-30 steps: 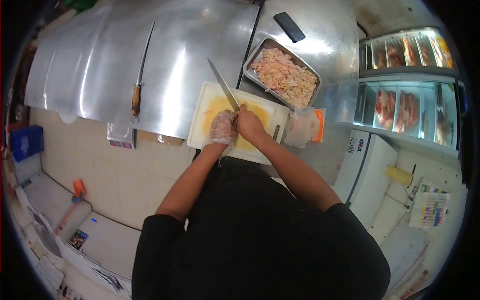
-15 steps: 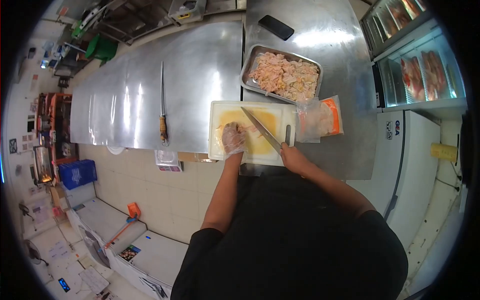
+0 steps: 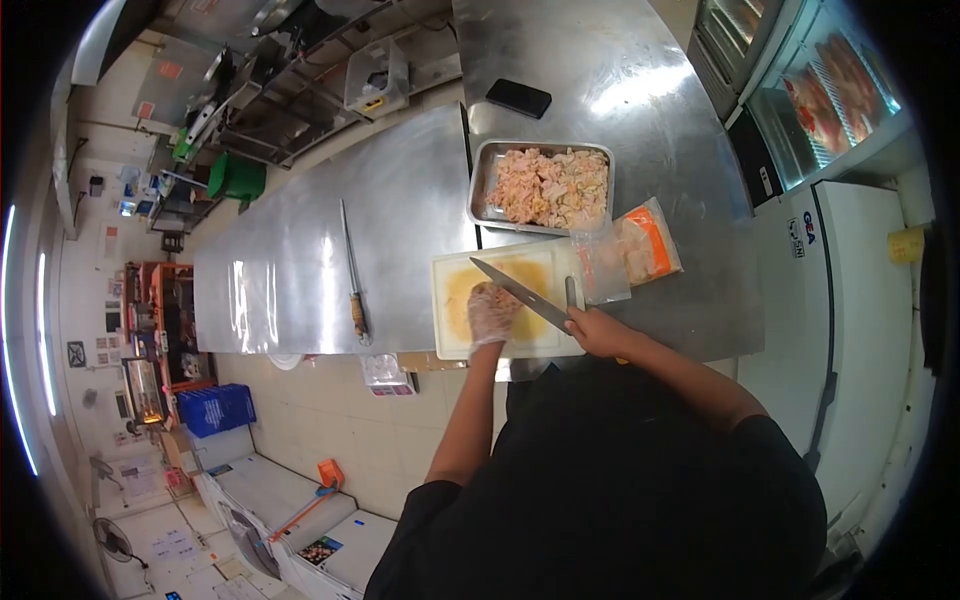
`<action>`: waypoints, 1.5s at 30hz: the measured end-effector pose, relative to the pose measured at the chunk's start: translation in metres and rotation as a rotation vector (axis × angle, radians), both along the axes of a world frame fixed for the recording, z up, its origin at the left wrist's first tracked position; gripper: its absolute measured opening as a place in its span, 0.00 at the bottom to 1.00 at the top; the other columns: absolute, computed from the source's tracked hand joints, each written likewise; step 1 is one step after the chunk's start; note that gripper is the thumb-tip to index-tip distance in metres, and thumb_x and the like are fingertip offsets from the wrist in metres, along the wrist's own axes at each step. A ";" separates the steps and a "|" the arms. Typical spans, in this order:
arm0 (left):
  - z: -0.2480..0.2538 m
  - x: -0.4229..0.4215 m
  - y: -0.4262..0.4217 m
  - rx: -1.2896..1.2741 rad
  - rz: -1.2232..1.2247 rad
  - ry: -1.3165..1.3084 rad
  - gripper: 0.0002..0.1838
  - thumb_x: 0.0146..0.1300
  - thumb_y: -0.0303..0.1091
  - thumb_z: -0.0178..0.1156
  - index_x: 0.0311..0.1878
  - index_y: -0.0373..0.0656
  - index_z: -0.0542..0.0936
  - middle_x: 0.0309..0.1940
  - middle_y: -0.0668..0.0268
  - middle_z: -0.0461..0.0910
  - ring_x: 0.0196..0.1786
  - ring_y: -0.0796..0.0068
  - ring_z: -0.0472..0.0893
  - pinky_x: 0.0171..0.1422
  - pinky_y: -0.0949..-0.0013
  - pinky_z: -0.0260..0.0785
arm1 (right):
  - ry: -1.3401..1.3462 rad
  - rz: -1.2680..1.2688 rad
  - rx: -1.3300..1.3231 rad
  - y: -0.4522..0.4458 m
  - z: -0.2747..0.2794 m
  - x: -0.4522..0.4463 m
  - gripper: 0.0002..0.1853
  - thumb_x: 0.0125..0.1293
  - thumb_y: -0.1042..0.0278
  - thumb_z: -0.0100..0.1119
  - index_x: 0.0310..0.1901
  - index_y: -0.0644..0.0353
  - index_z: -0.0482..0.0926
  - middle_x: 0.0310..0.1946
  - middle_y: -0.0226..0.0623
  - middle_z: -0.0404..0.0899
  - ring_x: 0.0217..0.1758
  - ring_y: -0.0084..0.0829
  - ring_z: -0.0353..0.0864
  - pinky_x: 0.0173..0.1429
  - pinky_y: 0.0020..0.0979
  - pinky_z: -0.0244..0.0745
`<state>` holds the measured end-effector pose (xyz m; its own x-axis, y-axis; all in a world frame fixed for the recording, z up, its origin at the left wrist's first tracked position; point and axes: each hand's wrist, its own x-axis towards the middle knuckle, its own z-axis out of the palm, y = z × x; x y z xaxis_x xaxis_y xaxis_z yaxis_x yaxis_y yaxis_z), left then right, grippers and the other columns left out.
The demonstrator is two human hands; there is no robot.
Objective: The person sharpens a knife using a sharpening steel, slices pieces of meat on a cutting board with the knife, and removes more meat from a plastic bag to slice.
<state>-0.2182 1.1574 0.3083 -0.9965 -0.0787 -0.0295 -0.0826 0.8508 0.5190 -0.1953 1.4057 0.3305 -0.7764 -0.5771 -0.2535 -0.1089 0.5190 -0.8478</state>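
Observation:
My left hand (image 3: 492, 318), in a clear plastic glove, rests on the white cutting board (image 3: 447, 340) with its fingers curled over a small piece of raw meat (image 3: 514, 299). Part of that meat is hidden by the hand and the blade. A long knife (image 3: 535, 303) is gripped by its handle in my right hand (image 3: 601, 332). Its blade slants across the board, tip pointing up and left, close to the left fingertips. Yellowish wet stains cover the board's middle. Beyond it stands a metal tray (image 3: 479, 185) heaped with chopped raw meat (image 3: 550, 187).
Right of the board lies a plastic packet with an orange band (image 3: 645, 245). A black phone (image 3: 519, 98) lies farther back on the steel table (image 3: 400, 190). To the left is a sharpening steel (image 3: 353, 275). A white fridge (image 3: 815, 300) stands at the right.
The whole view has shifted and turned with my head. On the board, my left hand has come nearer to the knife, and the blade sits slightly farther left.

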 end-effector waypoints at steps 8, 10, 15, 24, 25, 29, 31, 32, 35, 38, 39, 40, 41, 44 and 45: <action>-0.051 -0.036 -0.031 -0.333 -0.008 0.127 0.12 0.56 0.39 0.59 0.38 0.43 0.83 0.33 0.51 0.82 0.39 0.52 0.82 0.45 0.54 0.74 | -0.086 -0.138 -0.089 0.052 0.054 0.016 0.11 0.72 0.62 0.46 0.41 0.63 0.69 0.27 0.55 0.77 0.34 0.59 0.76 0.40 0.54 0.67; -0.031 -0.059 -0.028 -0.175 0.114 0.023 0.14 0.57 0.41 0.58 0.38 0.42 0.83 0.35 0.52 0.83 0.40 0.54 0.83 0.47 0.56 0.74 | -0.002 -0.189 -0.121 0.068 0.047 0.026 0.11 0.72 0.62 0.46 0.41 0.63 0.68 0.26 0.55 0.77 0.33 0.59 0.76 0.39 0.54 0.67; 0.068 -0.136 0.019 0.237 0.066 0.078 0.14 0.57 0.43 0.63 0.42 0.46 0.84 0.37 0.53 0.84 0.40 0.55 0.84 0.47 0.58 0.75 | 0.116 -0.487 -0.152 0.102 0.044 0.050 0.10 0.72 0.64 0.47 0.38 0.64 0.68 0.24 0.54 0.76 0.31 0.59 0.75 0.36 0.51 0.66; 0.017 -0.125 0.073 0.409 -0.491 -0.597 0.13 0.57 0.27 0.63 0.46 0.39 0.83 0.37 0.64 0.84 0.36 0.72 0.82 0.42 0.67 0.76 | 0.143 -0.828 -0.183 0.148 0.047 0.072 0.11 0.72 0.67 0.48 0.35 0.66 0.65 0.21 0.54 0.72 0.25 0.54 0.73 0.30 0.44 0.64; 0.006 -0.103 0.086 0.698 -0.475 -0.772 0.09 0.60 0.25 0.63 0.43 0.36 0.83 0.37 0.67 0.84 0.37 0.75 0.82 0.41 0.69 0.76 | 0.106 -0.863 -0.180 0.151 0.046 0.077 0.11 0.72 0.67 0.47 0.35 0.66 0.65 0.21 0.53 0.72 0.24 0.53 0.72 0.30 0.43 0.63; -0.015 -0.075 0.137 -0.040 -0.863 0.023 0.07 0.57 0.33 0.62 0.36 0.42 0.82 0.39 0.54 0.82 0.40 0.56 0.82 0.44 0.60 0.73 | 0.128 -0.912 -0.154 0.162 0.038 0.088 0.11 0.72 0.66 0.47 0.35 0.67 0.64 0.20 0.52 0.71 0.22 0.48 0.70 0.30 0.41 0.62; -0.001 -0.067 0.151 0.082 -0.727 0.042 0.07 0.59 0.35 0.61 0.35 0.42 0.83 0.36 0.54 0.82 0.38 0.55 0.82 0.42 0.59 0.73 | 0.096 -0.904 -0.135 0.166 0.047 0.091 0.12 0.72 0.66 0.47 0.35 0.66 0.64 0.20 0.53 0.71 0.22 0.47 0.71 0.30 0.41 0.62; 0.006 -0.065 0.158 0.200 -0.584 0.060 0.09 0.60 0.37 0.59 0.34 0.42 0.83 0.33 0.53 0.82 0.36 0.55 0.82 0.40 0.58 0.72 | 0.098 -0.904 -0.129 0.167 0.045 0.092 0.12 0.72 0.66 0.47 0.35 0.66 0.64 0.20 0.53 0.71 0.22 0.47 0.71 0.30 0.41 0.62; 0.021 -0.063 0.152 -0.065 -0.367 -0.322 0.12 0.63 0.38 0.58 0.34 0.41 0.85 0.28 0.54 0.83 0.32 0.56 0.83 0.41 0.60 0.75 | 0.151 -0.915 -0.155 0.169 0.038 0.093 0.12 0.72 0.66 0.47 0.35 0.66 0.63 0.19 0.52 0.70 0.21 0.46 0.70 0.30 0.40 0.62; -0.002 -0.038 0.123 0.234 -0.341 -0.700 0.15 0.67 0.40 0.55 0.34 0.40 0.85 0.25 0.55 0.83 0.30 0.59 0.83 0.39 0.61 0.74 | 0.063 -0.954 -0.213 0.168 0.034 0.095 0.12 0.72 0.66 0.47 0.35 0.66 0.63 0.19 0.51 0.69 0.21 0.45 0.69 0.29 0.40 0.61; -0.001 -0.028 0.120 0.414 -0.394 -0.726 0.16 0.68 0.40 0.55 0.34 0.39 0.85 0.25 0.55 0.83 0.30 0.59 0.82 0.38 0.61 0.74 | 0.091 -0.959 -0.197 0.169 0.028 0.095 0.12 0.72 0.66 0.47 0.35 0.66 0.63 0.18 0.51 0.68 0.20 0.43 0.68 0.29 0.40 0.61; -0.001 -0.024 0.118 0.409 -0.483 -0.537 0.12 0.66 0.38 0.57 0.36 0.40 0.84 0.27 0.57 0.83 0.31 0.59 0.82 0.39 0.62 0.73 | 0.119 -0.960 -0.183 0.168 0.022 0.094 0.12 0.73 0.65 0.47 0.35 0.66 0.63 0.18 0.51 0.68 0.20 0.42 0.68 0.29 0.40 0.61; -0.004 -0.021 0.121 0.404 -0.473 -0.539 0.12 0.66 0.38 0.57 0.36 0.40 0.84 0.27 0.57 0.83 0.31 0.59 0.82 0.39 0.62 0.73 | 0.113 -0.953 -0.189 0.168 0.018 0.094 0.12 0.73 0.65 0.47 0.35 0.66 0.63 0.18 0.51 0.68 0.20 0.42 0.68 0.29 0.40 0.61; -0.009 -0.023 0.140 0.407 -0.400 -0.067 0.09 0.63 0.34 0.60 0.39 0.39 0.83 0.34 0.57 0.84 0.36 0.59 0.83 0.42 0.62 0.73 | 0.037 -0.951 -0.195 0.166 0.025 0.085 0.13 0.72 0.65 0.48 0.35 0.67 0.63 0.18 0.51 0.68 0.19 0.42 0.66 0.29 0.40 0.60; -0.010 -0.024 0.145 0.359 -0.441 0.020 0.09 0.61 0.33 0.60 0.41 0.39 0.82 0.36 0.56 0.83 0.39 0.57 0.82 0.45 0.60 0.73 | 0.070 -0.923 -0.160 0.165 0.019 0.081 0.13 0.73 0.64 0.47 0.34 0.64 0.63 0.18 0.42 0.67 0.19 0.32 0.68 0.27 0.35 0.63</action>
<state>-0.2422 1.3028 0.2984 -0.9336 0.3559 0.0418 0.2533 0.5728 0.7796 -0.1140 1.5706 0.3497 -0.9548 0.2508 -0.1595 0.2340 0.3036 -0.9236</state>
